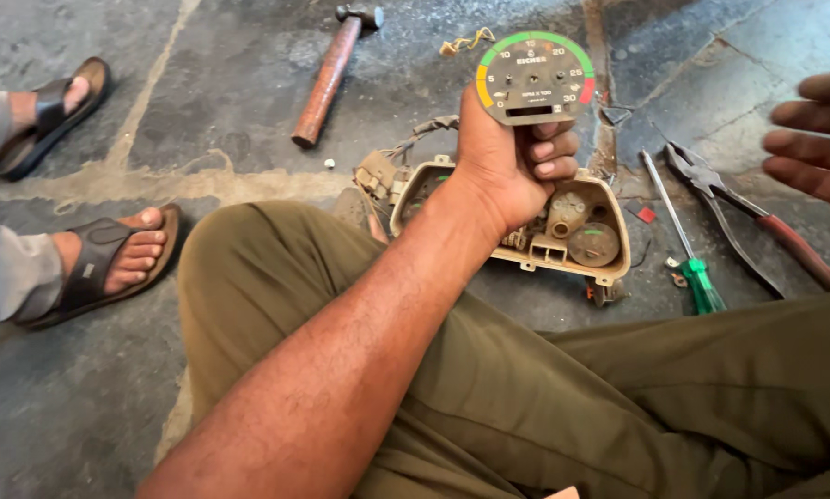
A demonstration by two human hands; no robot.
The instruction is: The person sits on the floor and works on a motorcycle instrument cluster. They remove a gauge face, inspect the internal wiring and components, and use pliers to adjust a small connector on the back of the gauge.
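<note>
You look down from head height, steeply, onto your lap and the stone floor point(249, 83) just ahead. The view sits close, within arm's reach of everything.

Bare-armed person in olive-green trousers, seen from above.

The left hand point(507, 171) and its forearm are uncovered: no sleeve, glove, watch or ring shows anywhere along the arm, which carries fine dark hair from wrist to elbow. The fingernails are short and plain. The right hand point(817, 139) shows only at the frame's edge, as four bare fingers with no ring and no glove; its wrist and arm are out of view. Both legs wear olive-green woven cloth trousers point(563, 407), a matt fabric, loose in cut, with soft folds and creases running across the thighs and a seam line visible near the lap. No belt, pocket or footwear shows.
</note>
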